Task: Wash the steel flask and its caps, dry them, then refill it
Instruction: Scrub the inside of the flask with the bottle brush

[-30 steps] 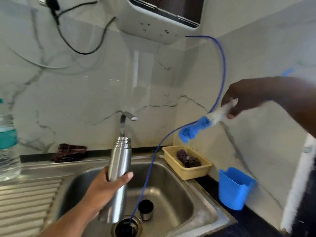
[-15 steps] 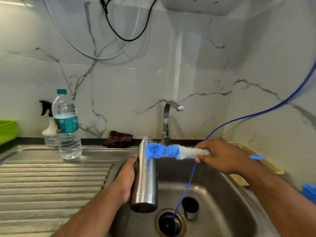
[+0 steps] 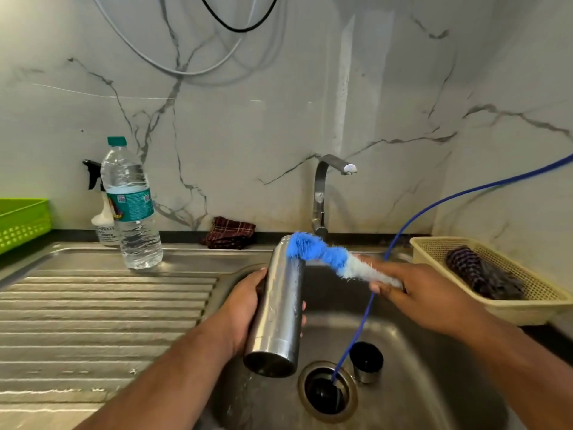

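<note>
- Left hand (image 3: 242,311) gripped the tilted steel flask (image 3: 279,308), 6 o'clock from the tap (image 3: 321,193).
- Right hand (image 3: 424,293) gripped the brush (image 3: 325,256) at its mouth; feeding straight in seemed best.
- 1 cap (image 3: 366,361) sat 3 o'clock from the drain (image 3: 325,392).

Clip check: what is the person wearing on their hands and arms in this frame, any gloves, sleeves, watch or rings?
Nothing that shows. The left hand and right hand are ungloved. The left forearm and right forearm are uncovered to the frame's edge, so no sleeve is in view. No watch, bracelet or ring is visible.
</note>
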The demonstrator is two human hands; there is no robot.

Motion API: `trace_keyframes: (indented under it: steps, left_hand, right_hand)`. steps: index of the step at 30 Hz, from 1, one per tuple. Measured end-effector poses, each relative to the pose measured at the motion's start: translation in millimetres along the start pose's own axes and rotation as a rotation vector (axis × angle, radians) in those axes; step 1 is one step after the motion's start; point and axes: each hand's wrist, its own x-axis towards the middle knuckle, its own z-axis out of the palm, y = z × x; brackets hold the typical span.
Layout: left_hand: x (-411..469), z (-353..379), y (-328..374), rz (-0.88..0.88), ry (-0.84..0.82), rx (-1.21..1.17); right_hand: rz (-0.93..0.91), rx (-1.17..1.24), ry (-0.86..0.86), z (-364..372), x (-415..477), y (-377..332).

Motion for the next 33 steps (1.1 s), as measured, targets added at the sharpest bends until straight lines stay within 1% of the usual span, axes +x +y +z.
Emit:
trace_keyframes:
  steps: [1, 2, 5, 6, 7, 8, 10, 12, 13, 15, 17, 18, 21, 22, 23, 24, 26, 27, 28, 29, 31, 32, 33]
  left_hand:
    - [1, -1, 0, -0.005, 0.003, -0.009]
    - [3, -2, 0, -0.013, 0.003, -0.017]
    - [4, -4, 2, -0.044, 0.002, -0.045]
    - [2, -5, 2, -0.056, 0.004, -0.054]
    - [-1, -5, 3, -0.064, -0.008, -0.064]
    - [-4, -4, 5, -0.064, -0.031, -0.071]
    - [-7, -3, 5, -0.062, -0.06, -0.073]
    - [-10, 0, 5, -0.049, -0.084, -0.074]
    - [-7, -1, 4, -0.033, -0.092, -0.086]
    - [-5, -3, 3, 0.019, -0.063, -0.077]
    - [-3, -5, 2, 0.008, -0.009, -0.062]
    - [-2, -6, 2, -0.008, 0.004, -0.049]
    - [-1, -4, 0, -0.022, -0.006, 0.014]
    - [-3, -3, 0, -0.034, -0.027, 0.025]
    - [-4, -2, 0, -0.045, -0.049, 0.036]
    - [-4, -1, 0, -0.037, -0.058, 0.039]
    - [-5, -2, 2, -0.01, -0.062, 0.004]
    - [-5, -2, 3, -0.001, -0.066, -0.018]
    - [-5, -3, 3, 0.002, -0.062, -0.023]
    - [-3, -4, 3, 0.005, -0.055, -0.013]
    - [-1, -3, 2, 0.025, -0.029, 0.031]
    - [0, -2, 2, 0.02, -0.023, 0.034]
    - [0, -2, 2, 0.008, -0.014, 0.032]
  right_hand:
    - [-0.005, 0.011, 0.003, 3, 0, 0]
    - [-0.029, 0.056, -0.032, 5, -1, 2]
    - [-0.029, 0.249, -0.243, 2, -8, -1]
    - [-0.014, 0.272, -0.263, 3, -9, -3]
    - [0.005, 0.269, -0.238, 5, -8, -4]
    - [0.029, 0.23, -0.175, 8, -5, -6]
    - [0.057, 0.101, -0.06, 13, 0, -7]
    - [0.04, 0.108, -0.049, 17, -1, -7]
    - [0.031, 0.18, -0.099, 15, -3, -10]
    - [0.01, 0.339, -0.254, 6, -8, -15]
    - [-0.021, 0.415, -0.351, -1, -12, -18]
    - [-0.018, 0.392, -0.328, -1, -11, -19]
    - [0.077, 0.219, -0.051, 5, -4, -18]
    - [0.074, 0.188, -0.005, 7, -2, -15]
    - [0.06, 0.191, -0.029, 6, -3, -14]
    - [0.042, 0.233, -0.112, 3, -5, -11]
    - [0.023, 0.376, -0.382, -6, -10, -10]
    - [0.014, 0.416, -0.474, -10, -11, -11]
    - [0.016, 0.426, -0.484, -11, -12, -12]
    - [0.031, 0.402, -0.401, -9, -11, -11]
    - [0.102, 0.295, -0.117, -2, -6, -11]
    - [0.126, 0.236, -0.025, 3, -3, -10]
    - [0.13, 0.207, 0.011, 5, -3, -9]
